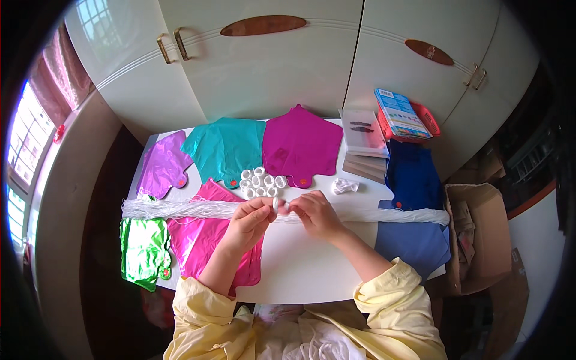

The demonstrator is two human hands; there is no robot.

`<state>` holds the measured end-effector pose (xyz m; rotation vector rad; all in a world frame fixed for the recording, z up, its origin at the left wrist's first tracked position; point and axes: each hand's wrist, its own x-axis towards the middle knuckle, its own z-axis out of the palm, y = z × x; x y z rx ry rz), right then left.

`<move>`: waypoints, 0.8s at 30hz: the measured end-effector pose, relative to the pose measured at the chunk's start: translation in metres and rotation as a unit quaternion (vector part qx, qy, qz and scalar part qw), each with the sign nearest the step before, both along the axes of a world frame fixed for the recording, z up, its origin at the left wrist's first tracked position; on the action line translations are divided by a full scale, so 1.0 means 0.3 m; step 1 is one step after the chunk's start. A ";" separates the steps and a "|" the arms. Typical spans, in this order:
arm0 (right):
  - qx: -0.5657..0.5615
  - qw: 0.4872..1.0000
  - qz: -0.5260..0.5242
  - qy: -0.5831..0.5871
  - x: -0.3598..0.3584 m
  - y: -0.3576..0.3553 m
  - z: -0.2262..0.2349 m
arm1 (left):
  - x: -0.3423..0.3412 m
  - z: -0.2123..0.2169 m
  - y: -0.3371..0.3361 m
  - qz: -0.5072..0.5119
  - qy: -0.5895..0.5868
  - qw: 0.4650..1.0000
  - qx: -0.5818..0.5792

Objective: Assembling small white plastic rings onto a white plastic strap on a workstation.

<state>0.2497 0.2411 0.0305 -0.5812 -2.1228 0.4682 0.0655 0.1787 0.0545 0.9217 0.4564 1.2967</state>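
Note:
Over the middle of the table, my two hands meet at the fingertips. A small white coil of string [275, 204] loops around the fingers of my left hand [247, 223], which is closed. My right hand [317, 214] is pinched close beside it, with a bit of white at its fingertips that seems to be string. Just beyond my hands, several small white string coils [258, 182] stand in a cluster. A long bundle of white strands [180, 209] stretches across the table, passing behind and under my hands.
Flat foil balloons lie around: purple [161, 165], teal [225, 147], magenta [302, 144], pink [210, 246], green [143, 249], navy [414, 174] and blue [414, 243]. A crumpled white piece [345, 186], clear box [364, 129] and red basket [427, 120] sit rightward. A cardboard box [489, 234] adjoins the table.

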 end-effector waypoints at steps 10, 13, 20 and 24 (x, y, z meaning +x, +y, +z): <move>0.035 0.998 0.033 0.046 0.017 -0.005 0.031 | 0.024 0.009 -0.009 0.069 0.437 0.894 0.069; 0.020 0.999 0.025 0.020 0.004 -0.013 0.023 | 0.000 -0.001 -0.007 -0.017 0.157 0.987 -0.023; 0.038 0.997 0.061 0.018 0.001 -0.036 0.040 | 0.027 -0.010 0.007 0.083 0.183 0.979 0.033; 0.046 0.997 0.003 0.065 0.020 -0.021 0.064 | 0.007 -0.013 -0.001 0.049 0.394 0.916 0.063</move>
